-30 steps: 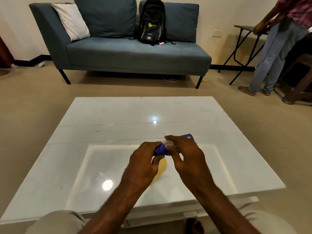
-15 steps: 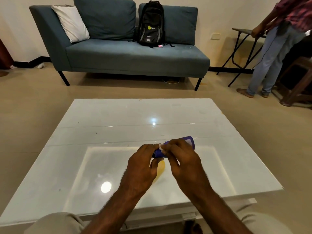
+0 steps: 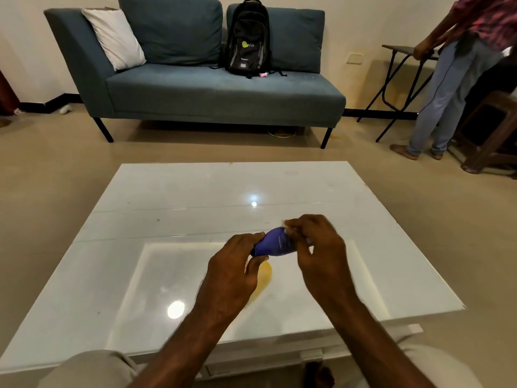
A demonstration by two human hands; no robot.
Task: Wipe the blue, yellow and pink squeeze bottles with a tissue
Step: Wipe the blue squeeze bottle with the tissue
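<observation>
The blue squeeze bottle [image 3: 275, 242] lies sideways in the air above the white glossy table [image 3: 167, 247]. My left hand [image 3: 233, 271] grips its near, narrow end. My right hand [image 3: 319, 247] is closed over its far end, pinching a small white tissue [image 3: 286, 224] against it; only a sliver of tissue shows. The yellow bottle [image 3: 264, 274] lies on the table below my hands, mostly hidden by my left hand. A trace of pink shows at my left thumb, too small to identify.
A blue-grey sofa [image 3: 212, 91] with a white pillow and a black backpack [image 3: 247, 37] stands beyond the table. A person [image 3: 458, 79] stands at the far right by a folding table [image 3: 402, 65] and a wooden stool [image 3: 492, 133].
My right hand has slid along the blue bottle toward its far end, uncovering the bottle's middle. My left hand keeps its grip on the near end.
</observation>
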